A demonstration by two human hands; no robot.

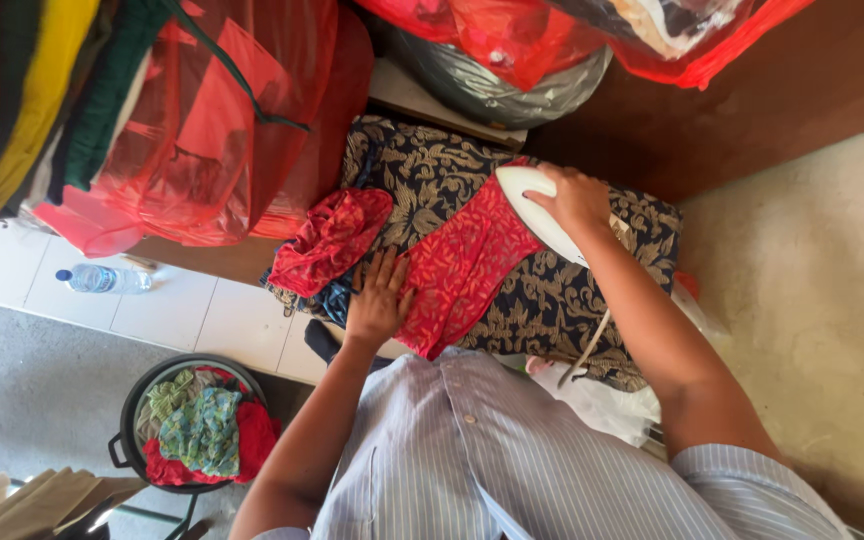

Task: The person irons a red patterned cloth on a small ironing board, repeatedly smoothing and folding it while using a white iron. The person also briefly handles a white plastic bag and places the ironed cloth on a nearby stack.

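Observation:
A red patterned garment [462, 262] lies spread on a pad covered in dark cloth with a gold leaf pattern [552, 300]. My right hand [577, 197] grips a white clothes iron [537, 212] that rests on the garment's far end. My left hand [379, 297] lies flat with fingers spread on the near left edge of the garment, pressing it down. The bunched-up part of the red cloth [332, 238] sits just beyond my left hand. The iron's cord [588, 347] trails down past my right forearm.
Red plastic bags [222, 130] of clothes stand at the back left, beside stacked folded cloths [32, 90]. A grey bag [492, 85] sits behind the pad. A black basin [132, 420] holds colourful cloth on the floor at left. A water bottle [102, 278] lies on white tiles.

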